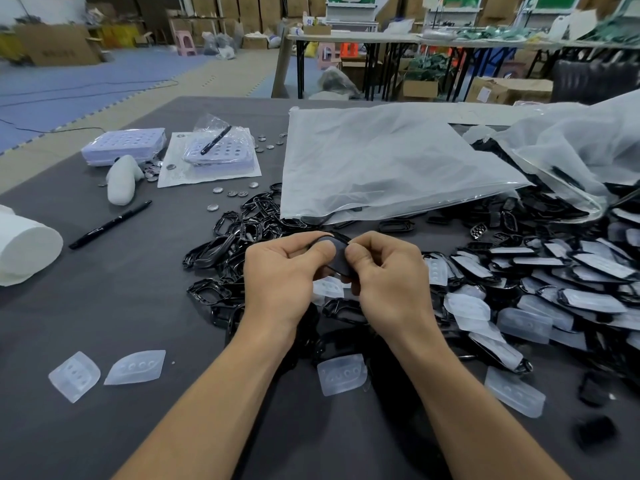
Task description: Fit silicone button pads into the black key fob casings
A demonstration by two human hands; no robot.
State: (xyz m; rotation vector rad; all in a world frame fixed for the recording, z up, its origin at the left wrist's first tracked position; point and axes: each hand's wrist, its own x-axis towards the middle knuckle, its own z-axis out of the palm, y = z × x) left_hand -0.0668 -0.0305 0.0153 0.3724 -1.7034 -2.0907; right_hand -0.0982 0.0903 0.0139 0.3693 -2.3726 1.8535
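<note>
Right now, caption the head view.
Left hand and right hand grip a black casing above piled casings and silicone pads.

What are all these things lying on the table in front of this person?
Key fob casing: one, black, pinched between both hands.
Empty casing frames: many, black, heaped left of the hands.
Casings with pads: many, black and translucent, heaped at right.
Loose silicone button pads: at least four, translucent white, along the near table.
Coin cells: several, silver, scattered far left.
Pocketed trays: two stacks, pale lilac, far left.
Pens: two, black, left side.
Plastic bags: two, clear, far centre and right.
Roll: one, white, left edge.
Table: one, grey.
Left hand: one, bare, grips the casing.
Right hand: one, bare, grips the casing.
</note>
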